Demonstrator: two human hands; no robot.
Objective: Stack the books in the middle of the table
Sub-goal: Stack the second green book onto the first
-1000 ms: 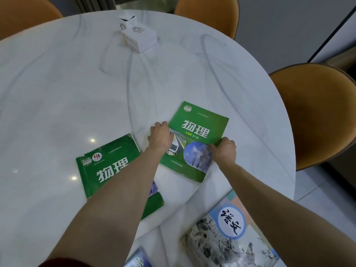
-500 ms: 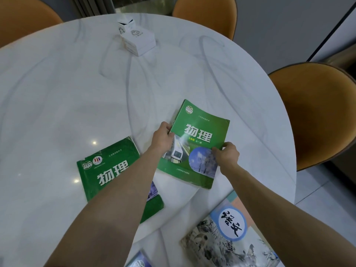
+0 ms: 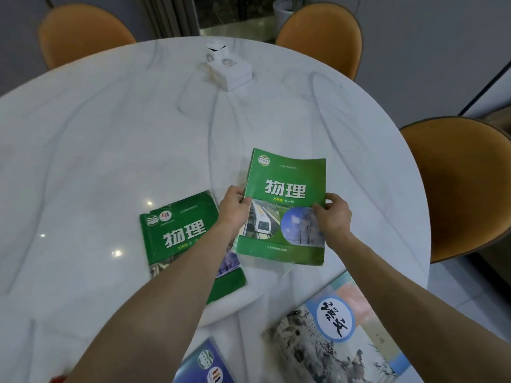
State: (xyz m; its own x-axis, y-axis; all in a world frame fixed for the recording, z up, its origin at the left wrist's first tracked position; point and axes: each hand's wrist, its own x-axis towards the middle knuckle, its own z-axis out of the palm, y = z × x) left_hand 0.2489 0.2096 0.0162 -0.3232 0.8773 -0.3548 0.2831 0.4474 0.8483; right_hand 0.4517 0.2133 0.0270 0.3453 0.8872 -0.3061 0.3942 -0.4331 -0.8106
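Note:
A green physics book (image 3: 287, 189) with a train on its cover is lifted above the white marble table (image 3: 110, 134). My left hand (image 3: 233, 207) grips its left edge and my right hand (image 3: 333, 217) grips its right edge. A second green physics book (image 3: 177, 230) lies flat to the left, partly hidden under my left forearm. A pale book with a blue circle and ink painting (image 3: 331, 335) lies at the near right edge. The corner of a blue book (image 3: 207, 363) shows at the bottom.
A white box (image 3: 229, 71) stands at the far middle of the table. Orange chairs surround the table: one far left (image 3: 83, 31), one far right (image 3: 320, 34), one at the right (image 3: 464, 183).
Both hands have raised the train-cover green book off the table and turned it straighter, squarer to me. The view has tilted up, showing more of the far chairs.

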